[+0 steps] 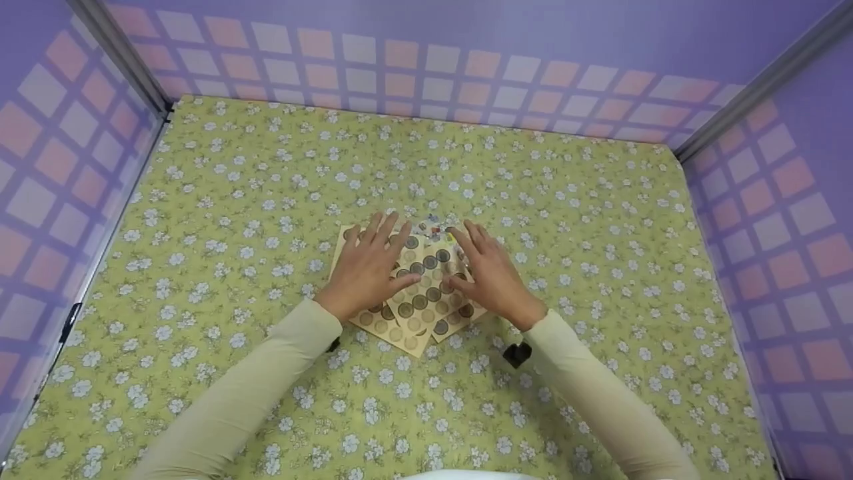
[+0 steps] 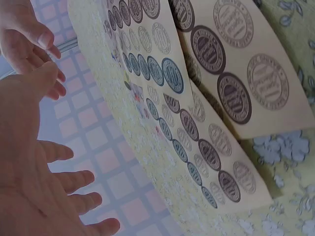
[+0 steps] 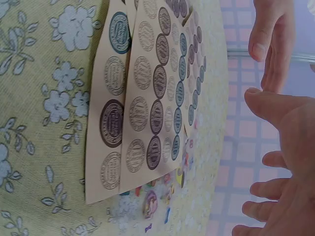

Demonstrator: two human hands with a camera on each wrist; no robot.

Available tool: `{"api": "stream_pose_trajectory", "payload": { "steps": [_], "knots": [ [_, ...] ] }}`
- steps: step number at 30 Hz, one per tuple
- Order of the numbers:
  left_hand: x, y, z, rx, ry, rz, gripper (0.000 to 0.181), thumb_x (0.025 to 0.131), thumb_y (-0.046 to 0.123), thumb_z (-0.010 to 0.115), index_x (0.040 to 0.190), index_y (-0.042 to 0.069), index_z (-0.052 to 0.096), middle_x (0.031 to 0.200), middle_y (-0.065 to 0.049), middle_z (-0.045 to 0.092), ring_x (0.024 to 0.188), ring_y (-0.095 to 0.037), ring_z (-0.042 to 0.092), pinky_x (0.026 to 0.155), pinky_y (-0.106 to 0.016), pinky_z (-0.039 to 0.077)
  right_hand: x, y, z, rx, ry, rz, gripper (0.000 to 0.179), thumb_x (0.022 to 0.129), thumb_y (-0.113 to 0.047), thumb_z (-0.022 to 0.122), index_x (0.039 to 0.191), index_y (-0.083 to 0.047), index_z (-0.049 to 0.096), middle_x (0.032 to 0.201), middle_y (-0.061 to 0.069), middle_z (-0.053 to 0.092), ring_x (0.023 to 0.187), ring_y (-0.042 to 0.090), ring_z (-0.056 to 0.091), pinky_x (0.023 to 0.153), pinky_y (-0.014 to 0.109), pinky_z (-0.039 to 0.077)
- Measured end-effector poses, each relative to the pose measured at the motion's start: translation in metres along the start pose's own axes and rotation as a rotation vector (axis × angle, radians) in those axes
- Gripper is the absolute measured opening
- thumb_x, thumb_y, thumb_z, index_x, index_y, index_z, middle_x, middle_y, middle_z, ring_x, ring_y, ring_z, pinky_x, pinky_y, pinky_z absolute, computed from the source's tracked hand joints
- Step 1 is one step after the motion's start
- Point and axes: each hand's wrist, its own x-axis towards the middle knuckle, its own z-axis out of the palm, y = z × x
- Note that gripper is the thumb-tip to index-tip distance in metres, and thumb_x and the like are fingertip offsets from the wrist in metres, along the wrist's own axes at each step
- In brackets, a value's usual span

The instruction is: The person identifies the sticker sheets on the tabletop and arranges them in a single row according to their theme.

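Observation:
Several beige sheets of round seal stickers lie fanned and overlapping, a middle sheet [image 1: 426,283] over a left sheet [image 1: 406,341] and a right sheet [image 1: 448,328]. Rows of dark purple, teal and plain circles cover them. Over the left side of the stack is my left hand [image 1: 370,270], palm down, fingers spread. My right hand [image 1: 494,277] is over the right side in a similar pose. Both wrist views show the palms raised above the sheets, holding nothing. Small colourful stickers [image 3: 150,204] show at the stack's far edge, partly hidden under it.
A yellow-green floral cloth [image 1: 280,173] covers the table. Purple walls with pink and white squares, such as the back wall [image 1: 426,63], enclose the far side and both sides. A black device [image 1: 516,355] is at the right wrist.

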Motion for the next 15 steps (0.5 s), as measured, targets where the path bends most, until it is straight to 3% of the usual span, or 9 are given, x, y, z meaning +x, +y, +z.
{"api": "stream_pose_trajectory", "payload": {
  "steps": [7,11,15],
  "knots": [
    [0.002,0.006,0.009,-0.057,-0.041,0.002,0.096,0.086,0.061,0.061,0.156,0.012,0.017,0.161,-0.012,0.021,0.148,-0.033,0.021,0.117,-0.054,0.026,-0.006,0.003,0.005,0.064,-0.007,0.010,0.086,0.086,-0.038,0.073,0.154,-0.018,0.025,0.161,0.014,0.018,0.147,0.040,0.020,0.115,0.061,0.025],
    [0.003,0.007,0.012,-0.081,-0.045,0.008,0.099,0.084,0.060,0.064,0.155,0.009,0.018,0.160,-0.013,0.024,0.146,-0.034,0.027,0.116,-0.053,0.029,-0.009,0.003,0.008,0.066,-0.022,0.001,0.088,0.083,-0.036,0.076,0.154,-0.018,0.027,0.159,0.013,0.025,0.144,0.038,0.029,0.114,0.058,0.029],
    [0.004,0.008,0.016,-0.106,-0.042,0.006,0.097,0.082,0.057,0.068,0.153,0.008,0.025,0.153,-0.014,0.035,0.139,-0.033,0.038,0.109,-0.051,0.039,-0.011,0.004,0.011,0.045,-0.042,-0.003,0.088,0.081,-0.034,0.078,0.152,-0.017,0.031,0.154,0.013,0.036,0.139,0.035,0.039,0.112,0.055,0.034]
  ]
}}
